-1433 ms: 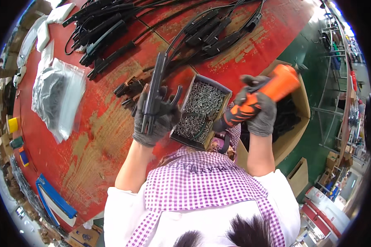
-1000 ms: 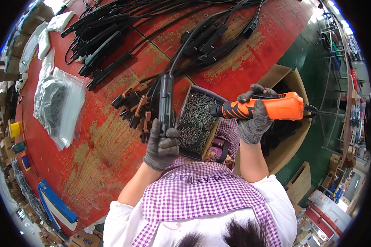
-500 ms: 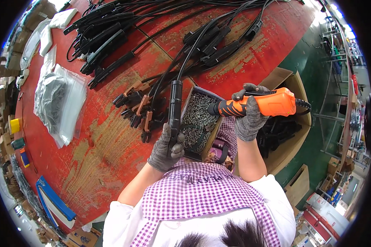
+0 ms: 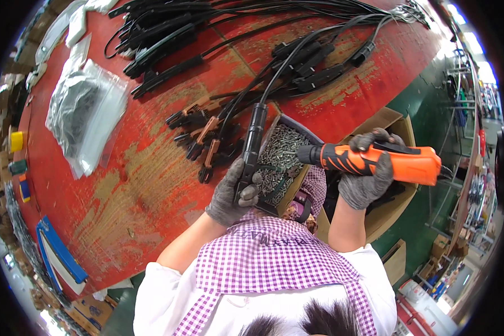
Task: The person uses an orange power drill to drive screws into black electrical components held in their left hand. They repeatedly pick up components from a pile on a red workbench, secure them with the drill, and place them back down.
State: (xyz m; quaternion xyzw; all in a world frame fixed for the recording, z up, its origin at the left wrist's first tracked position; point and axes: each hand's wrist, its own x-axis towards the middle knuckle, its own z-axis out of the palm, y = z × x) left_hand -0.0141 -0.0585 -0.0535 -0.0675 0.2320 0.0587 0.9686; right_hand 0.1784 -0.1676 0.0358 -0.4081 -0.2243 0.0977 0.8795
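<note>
A worn red table (image 4: 123, 218) is spread to the left of and beyond a tray (image 4: 295, 191). An open carton (image 4: 372, 123) is set to the right of the tray, with dark parts (image 4: 395, 193) contained in it. Black cables (image 4: 171, 33) are heaped on the table beyond the tray. Clear bags (image 4: 81, 117) are laid well to its left. An orange drill (image 4: 411, 166) is gripped in the gloved right hand (image 4: 364, 187), right of the tray, its nose pointed left over the tray. A black handle (image 4: 254, 131), with a cable run from its far end, is held tilted along the tray's left side, clasped by the gloved left hand (image 4: 229, 193). The two hands are set apart. Brown-and-black clips (image 4: 210, 152) are bunched left of the tray. Silver screws (image 4: 285, 143) are piled in the tray; whether they are touched by the drill's tip cannot be told.
</note>
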